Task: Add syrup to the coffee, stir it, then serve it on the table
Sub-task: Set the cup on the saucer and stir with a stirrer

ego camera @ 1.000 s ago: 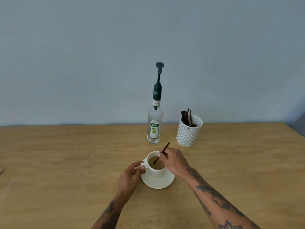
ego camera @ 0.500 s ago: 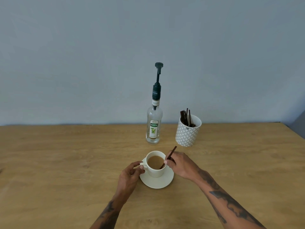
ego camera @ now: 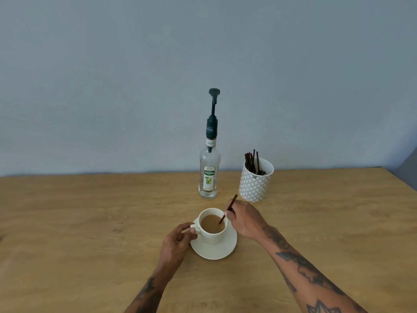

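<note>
1. Coffee cup on a white saucer, set on the wooden table, filled with light brown coffee; landmark for all else.
2. Left of the cup: left hand, grip closed on the cup's handle, thumb and fingers pinching it, forearm reaching in from the lower edge.
3. Behind the cup, slightly left of its centre: syrup bottle, clear glass, upright, near the wall, topped by a dark green pump, well apart from the cup.
4. Inside the cup, at its right side: dark stir stick, tilted, lower end dipped in the coffee, upper end pointing up and to the right.
5. Right of the cup, just over its rim: right hand, grip pinched on the stick between thumb and fingers.
6. Behind and right of the cup: white patterned holder, upright, holding more dark sticks, beside the bottle but not touching it.
</note>
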